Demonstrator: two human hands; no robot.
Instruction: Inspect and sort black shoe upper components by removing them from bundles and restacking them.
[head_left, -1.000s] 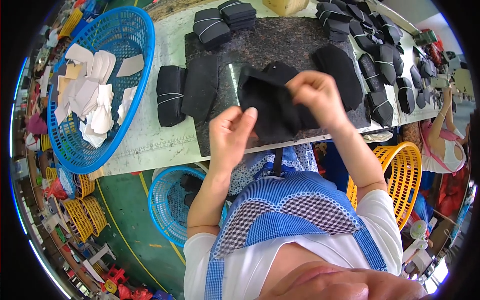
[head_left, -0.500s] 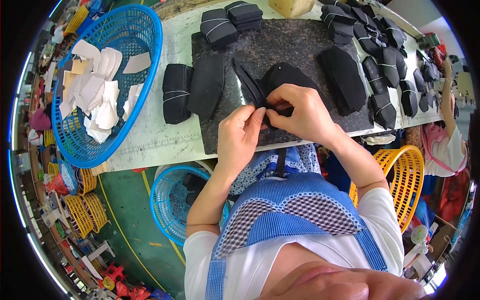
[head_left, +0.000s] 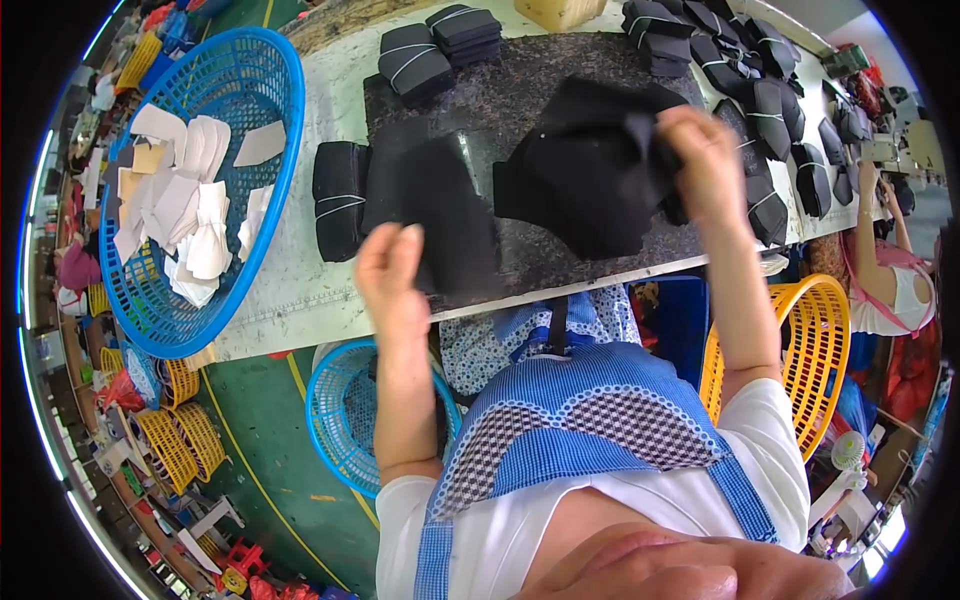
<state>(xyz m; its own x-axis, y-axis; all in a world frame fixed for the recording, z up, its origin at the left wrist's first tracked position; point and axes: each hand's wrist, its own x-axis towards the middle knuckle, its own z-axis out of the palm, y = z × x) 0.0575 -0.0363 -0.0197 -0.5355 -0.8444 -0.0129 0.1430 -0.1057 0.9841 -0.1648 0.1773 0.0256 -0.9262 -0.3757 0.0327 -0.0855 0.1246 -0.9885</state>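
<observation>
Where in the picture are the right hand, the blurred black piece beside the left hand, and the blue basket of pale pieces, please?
Right hand [head_left: 710,168]: head view, middle of the hand.
Blurred black piece [head_left: 455,220]: head view, its visible middle.
Blue basket [head_left: 296,115]: head view, right side of its rim.

Flat black cloth-like pieces [head_left: 580,190] look matt; the dark speckled stone-like slab [head_left: 530,65] looks faintly glossy, the oval blue plastic basket [head_left: 296,125] smooth.
</observation>
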